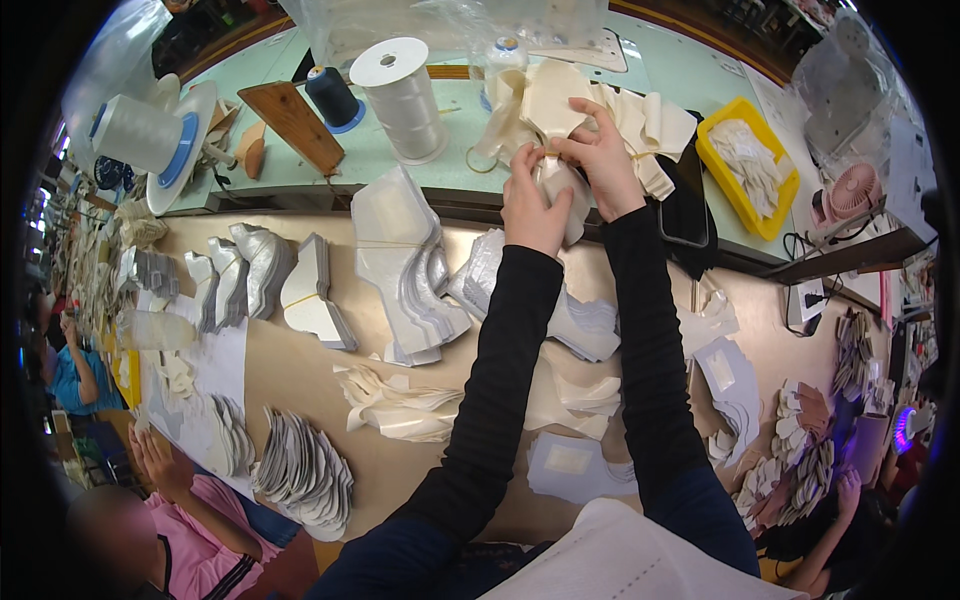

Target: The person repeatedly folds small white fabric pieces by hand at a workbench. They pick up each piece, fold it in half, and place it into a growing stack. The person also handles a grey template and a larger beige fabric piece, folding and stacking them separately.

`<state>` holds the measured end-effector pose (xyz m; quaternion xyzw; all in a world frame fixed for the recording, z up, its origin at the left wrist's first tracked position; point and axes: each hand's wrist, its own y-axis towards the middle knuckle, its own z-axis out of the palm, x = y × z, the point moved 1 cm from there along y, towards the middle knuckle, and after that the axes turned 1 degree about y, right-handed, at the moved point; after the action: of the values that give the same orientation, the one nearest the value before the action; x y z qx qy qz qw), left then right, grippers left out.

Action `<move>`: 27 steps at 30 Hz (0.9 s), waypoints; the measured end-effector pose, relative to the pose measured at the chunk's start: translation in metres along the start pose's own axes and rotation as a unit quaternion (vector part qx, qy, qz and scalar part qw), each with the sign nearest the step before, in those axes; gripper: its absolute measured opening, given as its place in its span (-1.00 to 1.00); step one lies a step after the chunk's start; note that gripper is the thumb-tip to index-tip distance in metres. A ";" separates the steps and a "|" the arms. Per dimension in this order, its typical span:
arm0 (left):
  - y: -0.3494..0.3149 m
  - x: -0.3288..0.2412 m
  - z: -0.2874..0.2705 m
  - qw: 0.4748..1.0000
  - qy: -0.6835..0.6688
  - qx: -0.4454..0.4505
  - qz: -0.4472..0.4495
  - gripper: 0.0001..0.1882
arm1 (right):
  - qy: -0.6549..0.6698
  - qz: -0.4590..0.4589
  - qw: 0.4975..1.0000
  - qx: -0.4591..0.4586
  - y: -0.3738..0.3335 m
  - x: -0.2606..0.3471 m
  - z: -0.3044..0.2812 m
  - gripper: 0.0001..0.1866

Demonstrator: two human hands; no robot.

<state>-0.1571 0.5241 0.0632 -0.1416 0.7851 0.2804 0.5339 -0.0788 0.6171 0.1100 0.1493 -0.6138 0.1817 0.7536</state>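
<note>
At the raised green shelf, both of my hands are closed on a bundle of cream cut pieces [552,98] with a yellowish band around its narrow middle. My left hand [536,203] grips the lower part beside the band. The fingers of my right hand [604,160] press on the bundle from the right, with the thumb close to the band. More cream pieces [668,122] lie just right of the bundle, partly behind my hand. Below my forearms, banded grey-white cut pieces [395,245] and a silvery stack [585,325] rest on the brown table.
On the green shelf [460,115] stand a large white spool [400,105], a dark thread cone [335,98] and a wooden block [290,125]. A yellow tray [790,190] holds white scraps, with a pink fan [853,192] alongside. Co-workers sit left and right, near stacked pieces [303,475].
</note>
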 end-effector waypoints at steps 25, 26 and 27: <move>-0.007 -0.022 0.007 0.982 0.186 0.016 -0.012 -0.46 | 0.119 -0.245 0.950 -0.150 -0.005 0.006 0.016 -0.30; -0.007 -0.021 0.007 0.981 0.194 0.020 -0.015 -0.46 | 0.120 -0.247 0.948 -0.162 -0.007 0.006 0.017 -0.30; -0.008 -0.021 0.008 0.980 0.198 0.018 -0.011 -0.46 | 0.123 -0.255 0.944 -0.171 -0.008 0.007 0.017 -0.30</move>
<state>-0.1392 0.5209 0.0784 -0.1931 0.8784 0.2271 0.3736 -0.0890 0.6029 0.1205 0.1459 -0.4800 -0.1071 0.8584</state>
